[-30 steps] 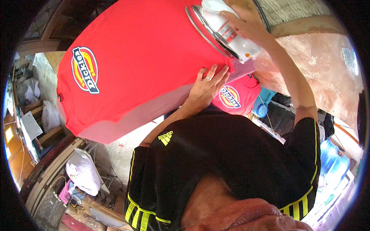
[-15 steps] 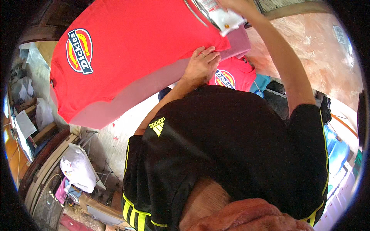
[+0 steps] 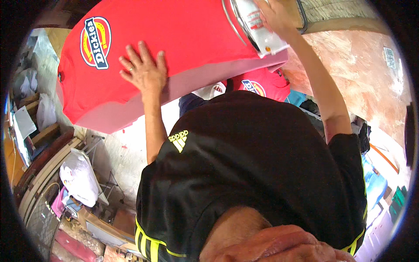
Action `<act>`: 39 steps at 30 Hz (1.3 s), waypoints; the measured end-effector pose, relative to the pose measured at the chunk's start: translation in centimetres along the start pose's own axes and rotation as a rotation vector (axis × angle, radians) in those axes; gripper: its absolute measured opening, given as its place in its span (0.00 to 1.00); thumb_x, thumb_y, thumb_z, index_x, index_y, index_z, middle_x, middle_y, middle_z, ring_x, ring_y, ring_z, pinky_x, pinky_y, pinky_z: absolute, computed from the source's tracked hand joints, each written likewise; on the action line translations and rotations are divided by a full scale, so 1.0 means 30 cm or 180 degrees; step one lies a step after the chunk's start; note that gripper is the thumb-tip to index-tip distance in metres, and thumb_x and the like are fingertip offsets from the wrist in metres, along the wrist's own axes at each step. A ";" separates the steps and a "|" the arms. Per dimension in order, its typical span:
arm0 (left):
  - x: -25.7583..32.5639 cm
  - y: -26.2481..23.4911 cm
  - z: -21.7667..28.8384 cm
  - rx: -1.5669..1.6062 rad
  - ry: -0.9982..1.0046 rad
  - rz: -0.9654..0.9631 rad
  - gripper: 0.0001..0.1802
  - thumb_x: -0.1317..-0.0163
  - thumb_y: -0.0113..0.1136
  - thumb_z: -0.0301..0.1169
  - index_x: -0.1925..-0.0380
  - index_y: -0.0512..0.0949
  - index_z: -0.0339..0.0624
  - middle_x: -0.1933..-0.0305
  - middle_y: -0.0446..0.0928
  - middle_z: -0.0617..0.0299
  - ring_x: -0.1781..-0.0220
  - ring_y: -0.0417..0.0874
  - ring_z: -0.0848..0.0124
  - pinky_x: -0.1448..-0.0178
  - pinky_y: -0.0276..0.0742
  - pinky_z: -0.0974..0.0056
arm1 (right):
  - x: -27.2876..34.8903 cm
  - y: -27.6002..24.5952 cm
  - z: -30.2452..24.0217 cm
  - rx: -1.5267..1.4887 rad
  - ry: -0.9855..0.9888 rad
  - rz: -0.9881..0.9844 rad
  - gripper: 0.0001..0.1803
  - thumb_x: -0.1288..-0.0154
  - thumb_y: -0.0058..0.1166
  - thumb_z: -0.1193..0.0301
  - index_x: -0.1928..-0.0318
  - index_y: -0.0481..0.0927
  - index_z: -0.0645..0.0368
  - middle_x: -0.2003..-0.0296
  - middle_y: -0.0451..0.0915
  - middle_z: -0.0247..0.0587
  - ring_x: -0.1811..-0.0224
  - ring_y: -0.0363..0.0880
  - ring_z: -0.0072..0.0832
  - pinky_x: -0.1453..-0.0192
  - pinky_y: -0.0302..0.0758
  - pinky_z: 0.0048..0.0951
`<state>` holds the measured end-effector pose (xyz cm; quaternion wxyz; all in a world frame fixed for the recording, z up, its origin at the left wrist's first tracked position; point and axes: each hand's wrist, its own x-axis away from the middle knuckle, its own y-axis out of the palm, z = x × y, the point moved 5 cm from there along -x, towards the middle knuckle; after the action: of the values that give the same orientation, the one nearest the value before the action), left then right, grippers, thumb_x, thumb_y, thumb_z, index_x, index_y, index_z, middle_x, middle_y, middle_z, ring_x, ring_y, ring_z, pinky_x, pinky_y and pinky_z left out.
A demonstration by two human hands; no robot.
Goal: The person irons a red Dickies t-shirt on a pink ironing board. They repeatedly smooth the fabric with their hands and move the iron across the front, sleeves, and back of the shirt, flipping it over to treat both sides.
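Head view shows two hands: the left hand [image 3: 144,70] spread flat on one smooth red cotton shirt [image 3: 174,39], the right hand [image 3: 273,15] gripping one white boxy heat iron [image 3: 262,30].

red shirt [image 3: 174,39] with blue-yellow-red badge, pink board [image 3: 192,83]; white can [image 3: 262,30]

Right hand [image 3: 273,17]: fingertips cut off by top edge, grip on white flat iron [image 3: 262,30] partly unseen. Iron's upper body out of frame. Red printed T-shirt [image 3: 174,35] on pink padded board [image 3: 131,111]: collar end beyond top edge. Second red shirt [image 3: 262,85] mostly hidden behind board and black-shirted torso [image 3: 253,166]. Left forearm's elbow behind torso. White plastic bag [image 3: 78,177] contents unreadable.
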<state>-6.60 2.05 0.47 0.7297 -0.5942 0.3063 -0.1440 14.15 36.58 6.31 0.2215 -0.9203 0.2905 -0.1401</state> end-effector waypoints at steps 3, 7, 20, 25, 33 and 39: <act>0.018 0.002 -0.177 -0.0269 -0.0450 0.0077 0.41 0.30 0.42 0.65 0.24 0.60 0.56 0.18 0.50 0.46 0.19 0.48 0.34 0.27 0.46 0.23 | -0.054 0.027 -0.134 0.1098 -0.0756 0.0539 0.17 0.25 0.51 0.59 0.55 0.74 0.63 0.76 0.76 0.44 0.76 0.77 0.37 0.72 0.72 0.37; 0.038 -0.018 -0.329 -0.0407 -0.0814 0.0038 0.40 0.29 0.39 0.67 0.24 0.61 0.61 0.19 0.51 0.45 0.20 0.49 0.34 0.28 0.49 0.24 | 0.085 0.057 -0.088 0.1330 -0.1512 0.0432 0.18 0.23 0.50 0.59 0.46 0.75 0.61 0.70 0.77 0.46 0.69 0.77 0.32 0.63 0.72 0.34; 0.100 -0.091 -0.588 -0.0940 -0.2551 0.0878 0.33 0.40 0.62 0.63 0.64 0.79 0.38 0.56 0.78 0.43 0.47 0.78 0.44 0.52 0.74 0.42 | 0.075 0.104 -0.203 0.1481 -0.1300 -0.1101 0.17 0.24 0.56 0.59 0.53 0.75 0.62 0.73 0.75 0.49 0.72 0.75 0.37 0.63 0.73 0.35; 0.071 -0.059 -0.603 -0.0281 -0.1639 0.1619 0.15 0.40 0.69 0.39 0.67 0.77 0.39 0.66 0.81 0.50 0.63 0.83 0.47 0.58 0.77 0.45 | 0.067 0.145 -0.253 0.1814 -0.1796 -0.1764 0.15 0.27 0.59 0.64 0.51 0.75 0.62 0.72 0.74 0.53 0.72 0.76 0.47 0.67 0.72 0.37; 0.088 -0.057 -0.655 0.0157 -0.1807 0.1842 0.14 0.40 0.69 0.37 0.66 0.77 0.39 0.67 0.80 0.51 0.63 0.82 0.49 0.58 0.77 0.49 | 0.055 0.235 -0.308 0.1857 -0.2138 -0.1996 0.19 0.28 0.59 0.62 0.46 0.76 0.63 0.68 0.77 0.55 0.69 0.80 0.50 0.67 0.72 0.40; 0.085 -0.061 -0.668 0.0117 -0.1639 0.1660 0.17 0.42 0.71 0.42 0.66 0.79 0.41 0.65 0.79 0.53 0.58 0.81 0.51 0.56 0.75 0.47 | 0.016 0.319 -0.366 0.2078 -0.2120 -0.2156 0.20 0.27 0.57 0.58 0.49 0.75 0.63 0.67 0.80 0.55 0.64 0.82 0.51 0.61 0.76 0.44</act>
<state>-16.76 -15.49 -0.62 0.8056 -0.4996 0.2511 0.1957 5.76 25.70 11.16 0.5163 -0.8404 -0.1641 0.0118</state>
